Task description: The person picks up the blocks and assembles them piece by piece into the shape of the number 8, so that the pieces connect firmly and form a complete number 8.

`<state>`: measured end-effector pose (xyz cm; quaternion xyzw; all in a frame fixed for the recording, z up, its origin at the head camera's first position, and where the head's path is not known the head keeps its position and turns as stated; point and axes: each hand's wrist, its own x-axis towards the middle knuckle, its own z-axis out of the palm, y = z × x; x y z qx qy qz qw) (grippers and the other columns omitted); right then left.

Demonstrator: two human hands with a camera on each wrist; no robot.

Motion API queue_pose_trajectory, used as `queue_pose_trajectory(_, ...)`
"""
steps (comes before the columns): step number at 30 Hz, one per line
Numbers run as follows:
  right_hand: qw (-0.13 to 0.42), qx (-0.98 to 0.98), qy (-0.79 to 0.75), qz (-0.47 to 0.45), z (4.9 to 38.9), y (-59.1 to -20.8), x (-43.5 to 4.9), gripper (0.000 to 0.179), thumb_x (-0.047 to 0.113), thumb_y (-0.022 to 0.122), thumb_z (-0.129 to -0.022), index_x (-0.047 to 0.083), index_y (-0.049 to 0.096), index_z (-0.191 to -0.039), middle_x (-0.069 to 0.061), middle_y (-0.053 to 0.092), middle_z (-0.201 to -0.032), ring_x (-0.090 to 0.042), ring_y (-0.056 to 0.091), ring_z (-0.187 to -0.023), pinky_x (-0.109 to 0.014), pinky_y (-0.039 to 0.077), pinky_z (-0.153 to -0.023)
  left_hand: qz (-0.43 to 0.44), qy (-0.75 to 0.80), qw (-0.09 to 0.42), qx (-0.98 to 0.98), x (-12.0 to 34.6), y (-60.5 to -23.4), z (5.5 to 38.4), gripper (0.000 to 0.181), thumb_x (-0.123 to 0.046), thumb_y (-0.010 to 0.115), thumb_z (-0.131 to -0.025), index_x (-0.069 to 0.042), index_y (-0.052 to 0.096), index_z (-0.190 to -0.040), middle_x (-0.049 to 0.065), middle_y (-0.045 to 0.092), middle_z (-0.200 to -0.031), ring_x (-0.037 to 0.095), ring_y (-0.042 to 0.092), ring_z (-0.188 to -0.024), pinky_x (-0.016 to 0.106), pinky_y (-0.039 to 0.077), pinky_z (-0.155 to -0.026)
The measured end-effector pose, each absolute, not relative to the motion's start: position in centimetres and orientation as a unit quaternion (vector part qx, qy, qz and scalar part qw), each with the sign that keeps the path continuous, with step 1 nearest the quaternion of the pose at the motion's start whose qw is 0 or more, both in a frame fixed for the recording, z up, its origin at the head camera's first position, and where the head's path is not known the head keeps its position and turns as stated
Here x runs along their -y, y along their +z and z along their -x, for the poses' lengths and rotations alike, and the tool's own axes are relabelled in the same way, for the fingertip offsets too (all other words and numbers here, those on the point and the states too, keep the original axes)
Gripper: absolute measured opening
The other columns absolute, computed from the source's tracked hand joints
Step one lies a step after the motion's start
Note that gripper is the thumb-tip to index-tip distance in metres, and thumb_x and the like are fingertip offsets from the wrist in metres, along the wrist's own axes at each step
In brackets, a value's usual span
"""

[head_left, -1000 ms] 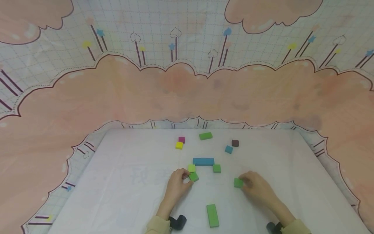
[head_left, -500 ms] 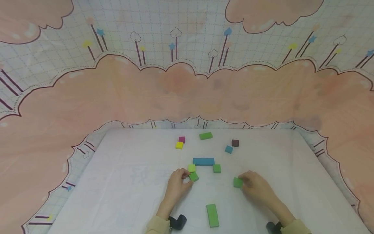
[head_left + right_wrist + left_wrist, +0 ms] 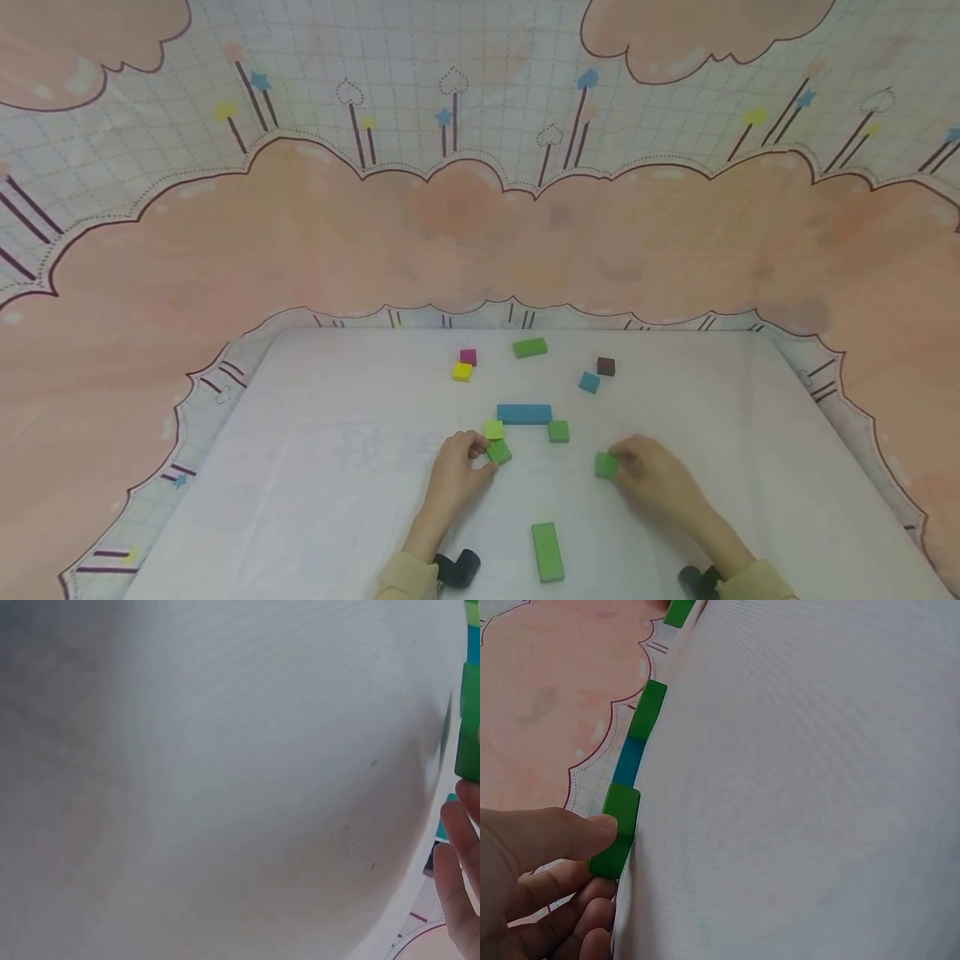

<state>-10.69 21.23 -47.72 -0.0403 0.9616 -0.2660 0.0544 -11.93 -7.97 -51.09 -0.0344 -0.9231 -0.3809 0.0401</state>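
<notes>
My left hand (image 3: 455,469) pinches a green block (image 3: 498,452) between thumb and fingers; in the left wrist view the thumb lies on that block's face. Just behind it, a lime-green block (image 3: 493,430) sits at the left end of a long blue block (image 3: 524,414). Another green block (image 3: 558,432) stands by the blue one's right end. Off to the right, my right hand (image 3: 654,477) pinches a green cube (image 3: 607,465) with its fingertips. Only the edge of this cube and some fingers (image 3: 457,877) show in the right wrist view.
A long green block (image 3: 547,552) lies near me between the forearms. Farther back are a magenta cube (image 3: 468,357), a yellow cube (image 3: 462,372), a green block (image 3: 530,347), a dark brown cube (image 3: 606,367) and a blue cube (image 3: 589,382). A white cloth covers the table (image 3: 300,467).
My right hand has shifted slightly left with its green cube, which has turned a little. The left hand and its block stay in place.
</notes>
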Motion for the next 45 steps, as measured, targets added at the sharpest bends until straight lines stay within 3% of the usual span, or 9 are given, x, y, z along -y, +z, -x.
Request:
queue_pose_trajectory(22, 0.05, -0.954, -0.29, 0.05, 11.0, -47.2, -19.9, 0.028, 0.012, 0.064, -0.084, 0.014, 0.065, -0.112, -0.004, 0.066, -0.111, -0.027, 0.06, -0.111, -0.049, 0.049, -0.094, 0.039, -0.384, 0.041, 0.922, 8.0, -51.2, 12.0, 0.026, -0.011, 0.078, -0.073, -0.007, 0.065, -0.096, 0.002, 0.061, -0.088, 0.013, 0.052, -0.083, 0.025, 0.046, -0.071)
queue_pose_trajectory(45, 0.034, -0.954, -0.284, 0.086, 11.4, -47.6, -17.6, 0.026, 0.009, 0.068, -0.081, 0.016, 0.067, -0.106, 0.001, 0.067, -0.103, -0.02, 0.062, -0.103, -0.042, 0.052, -0.09, 0.028, -0.386, 0.032, 0.921, 8.0, -50.9, 11.9, 0.026, -0.013, 0.077, -0.074, -0.009, 0.066, -0.097, -0.001, 0.061, -0.088, 0.012, 0.051, -0.084, 0.025, 0.046, -0.072)
